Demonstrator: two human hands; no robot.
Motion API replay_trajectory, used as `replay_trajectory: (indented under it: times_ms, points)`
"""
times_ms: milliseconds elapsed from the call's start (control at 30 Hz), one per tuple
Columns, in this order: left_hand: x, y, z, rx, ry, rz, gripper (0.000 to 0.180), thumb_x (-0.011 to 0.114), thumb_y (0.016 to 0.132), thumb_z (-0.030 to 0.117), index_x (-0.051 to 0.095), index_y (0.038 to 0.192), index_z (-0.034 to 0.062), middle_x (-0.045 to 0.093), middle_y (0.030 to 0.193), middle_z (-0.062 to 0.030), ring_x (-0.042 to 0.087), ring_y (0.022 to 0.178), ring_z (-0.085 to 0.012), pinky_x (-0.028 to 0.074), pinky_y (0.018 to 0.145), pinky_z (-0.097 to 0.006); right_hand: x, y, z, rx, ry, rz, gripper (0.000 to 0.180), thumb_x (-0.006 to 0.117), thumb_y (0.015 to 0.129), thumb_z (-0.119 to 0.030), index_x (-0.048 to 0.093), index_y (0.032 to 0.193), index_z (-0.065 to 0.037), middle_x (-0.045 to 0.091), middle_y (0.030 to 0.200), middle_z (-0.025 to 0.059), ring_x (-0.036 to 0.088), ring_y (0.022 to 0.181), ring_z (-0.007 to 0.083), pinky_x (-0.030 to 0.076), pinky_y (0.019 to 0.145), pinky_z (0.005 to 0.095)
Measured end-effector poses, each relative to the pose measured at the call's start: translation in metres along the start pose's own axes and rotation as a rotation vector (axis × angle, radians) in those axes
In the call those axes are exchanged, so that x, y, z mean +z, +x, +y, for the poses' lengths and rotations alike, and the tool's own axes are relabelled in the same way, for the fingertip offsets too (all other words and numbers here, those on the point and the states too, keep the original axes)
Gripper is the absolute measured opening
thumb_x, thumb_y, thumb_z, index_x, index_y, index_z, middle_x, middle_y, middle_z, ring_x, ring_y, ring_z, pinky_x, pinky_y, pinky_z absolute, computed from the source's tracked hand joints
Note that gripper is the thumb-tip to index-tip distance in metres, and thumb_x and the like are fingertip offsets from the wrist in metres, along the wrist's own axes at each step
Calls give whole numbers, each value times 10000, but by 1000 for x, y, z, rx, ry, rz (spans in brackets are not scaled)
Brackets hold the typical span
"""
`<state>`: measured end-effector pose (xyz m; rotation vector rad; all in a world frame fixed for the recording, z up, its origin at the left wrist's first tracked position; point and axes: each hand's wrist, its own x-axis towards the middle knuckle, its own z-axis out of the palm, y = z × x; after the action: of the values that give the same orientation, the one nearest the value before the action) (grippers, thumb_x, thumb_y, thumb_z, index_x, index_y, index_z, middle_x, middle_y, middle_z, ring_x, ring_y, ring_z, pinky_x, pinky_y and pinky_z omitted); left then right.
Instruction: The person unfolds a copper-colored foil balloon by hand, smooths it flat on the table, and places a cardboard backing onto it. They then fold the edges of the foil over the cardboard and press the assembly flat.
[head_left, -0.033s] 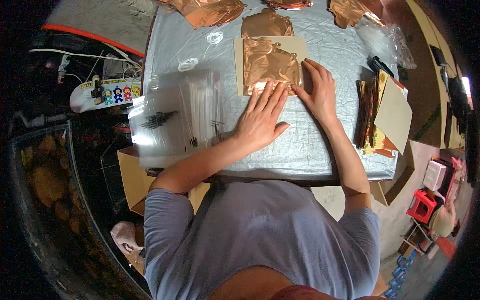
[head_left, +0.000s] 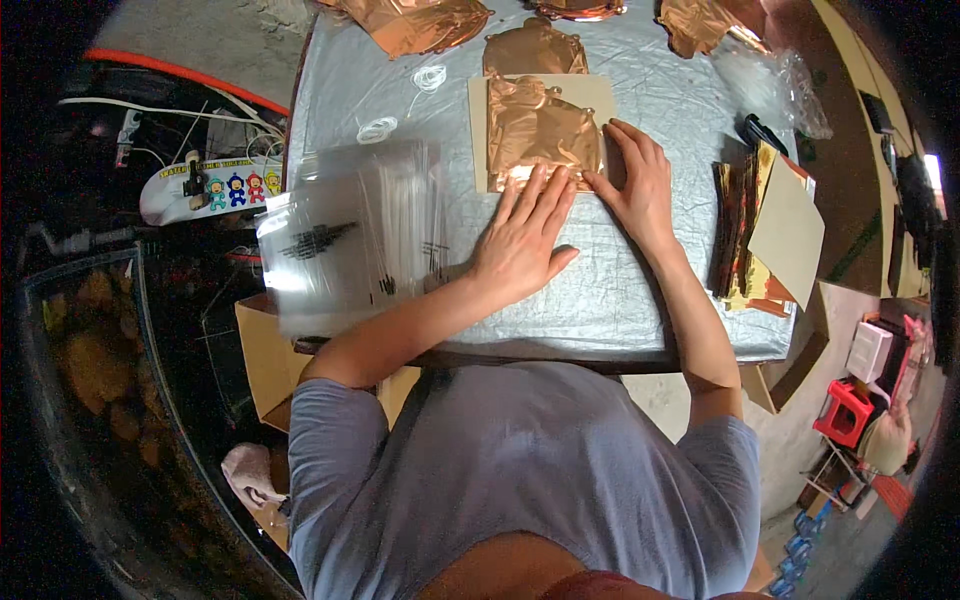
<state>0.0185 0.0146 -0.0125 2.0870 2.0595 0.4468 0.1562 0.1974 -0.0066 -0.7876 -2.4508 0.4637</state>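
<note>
A crinkled copper foil sheet (head_left: 535, 125) lies on a beige card (head_left: 478, 110) in the middle of a table covered in silver sheeting (head_left: 620, 300). My left hand (head_left: 520, 240) lies flat, palm down, its fingertips resting on the near edge of the foil and card. My right hand (head_left: 640, 190) is also flat with its fingers spread, pressing on the card's near right corner beside the foil. Neither hand grips anything.
A stack of clear plastic sleeves (head_left: 350, 235) sits at the table's left edge. Cards and foil are piled at the right (head_left: 770, 230). More copper foil pieces (head_left: 420, 20) lie at the far edge, a crumpled plastic bag (head_left: 770, 75) at far right. A cardboard box (head_left: 265, 360) stands below left.
</note>
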Motion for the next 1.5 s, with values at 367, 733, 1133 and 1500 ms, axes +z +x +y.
replay_trajectory:
  times_ms: [367,733,1133,1500]
  points:
    - [3,-1,0,-6,22,15,858,584,995,523,309,1610,-10,207,1711,-196,142,1594,-389,135,1271,-593,-14,61,25,62,207,13,321,650,958,-77,681,1275,-39,678,1275,155,649,1160,334,499,1002,381]
    - [6,0,0,-26,25,11,845,552,1009,535,313,1607,-10,211,1709,-199,97,1603,-381,79,1285,-582,-8,50,-23,-493,5,-370,650,759,797,-119,635,1434,-146,604,1485,37,490,1422,292,411,1134,434]
    - [7,2,-1,-5,14,53,849,595,979,538,367,1580,-17,256,1681,-228,135,1593,-388,73,1285,-586,-3,44,-17,-529,-96,-363,546,691,866,-157,639,1408,-115,630,1432,43,526,1359,251,377,1170,441]
    - [3,-1,-6,-3,-22,42,869,619,977,532,303,1624,44,161,1677,-316,86,1563,-528,105,1266,-632,1,60,-13,-466,94,-400,450,689,837,-69,689,1287,-67,674,1327,85,626,1185,314,468,1078,432]
